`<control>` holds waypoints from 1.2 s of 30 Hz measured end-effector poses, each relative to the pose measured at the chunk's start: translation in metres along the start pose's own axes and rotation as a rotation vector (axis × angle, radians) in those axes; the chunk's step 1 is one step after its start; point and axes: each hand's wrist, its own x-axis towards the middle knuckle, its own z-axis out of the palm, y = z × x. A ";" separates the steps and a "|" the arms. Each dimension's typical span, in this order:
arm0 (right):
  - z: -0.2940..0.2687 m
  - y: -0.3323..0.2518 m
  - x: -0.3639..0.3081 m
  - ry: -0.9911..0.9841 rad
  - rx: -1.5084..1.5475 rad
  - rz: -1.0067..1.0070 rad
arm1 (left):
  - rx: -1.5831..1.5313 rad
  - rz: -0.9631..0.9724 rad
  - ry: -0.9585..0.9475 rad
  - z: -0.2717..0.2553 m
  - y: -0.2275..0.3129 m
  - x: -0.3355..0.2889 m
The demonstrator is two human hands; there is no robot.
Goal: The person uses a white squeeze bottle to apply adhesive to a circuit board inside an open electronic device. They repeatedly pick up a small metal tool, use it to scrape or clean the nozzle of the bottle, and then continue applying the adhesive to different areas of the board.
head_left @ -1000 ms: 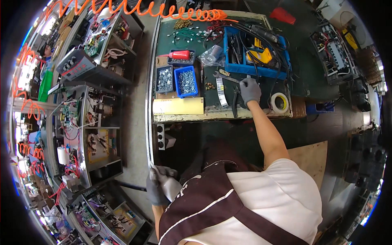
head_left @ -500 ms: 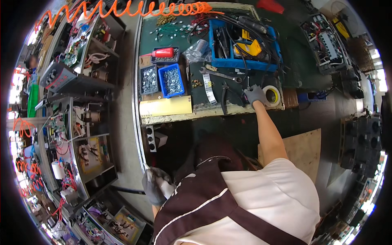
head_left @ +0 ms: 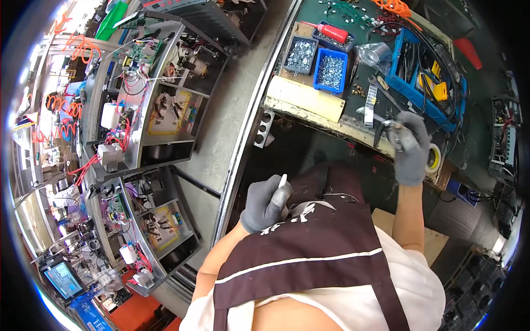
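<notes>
My right hand (head_left: pixel 409 148), in a grey glove, is raised over the bench's front edge. Its fingers are closed round a slim tool with a thin shaft (head_left: pixel 377 117) that points left, blurred; its kind is unclear. Lower and to the left, in front of the apron, my gloved left hand (head_left: pixel 266 204) is closed round a slim white stick-like thing (head_left: pixel 283 180), whose tip pokes out by the thumb. The rest of it is hidden in the fist. Pliers (head_left: pixel 379 133) lie partly covered near the right hand, and a roll of tape (head_left: pixel 434 158) sits just right of it.
On the bench are a blue bin of small metal parts (head_left: pixel 330 73), a grey bin (head_left: pixel 301 55), a red bottle (head_left: pixel 333 33), a yellow sheet (head_left: pixel 305 99), a wrench (head_left: pixel 391 96) and a blue tool crate (head_left: pixel 406 85). Racks of electronic units (head_left: pixel 165 110) stand at left.
My right hand has lifted off the bench with the slim tool in it. My left hand has come up in front of the apron. The whole view has turned toward the left racks.
</notes>
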 end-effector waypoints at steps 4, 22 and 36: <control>0.058 -0.026 -0.002 -0.363 0.227 0.171 | 0.063 0.058 -0.016 0.002 0.001 -0.005; 0.114 -0.034 -0.012 -0.664 -0.045 0.017 | -0.142 0.030 -0.050 0.026 -0.016 -0.019; 0.112 -0.033 0.000 -0.723 -0.050 -0.012 | -0.116 0.053 -0.086 0.025 -0.015 -0.008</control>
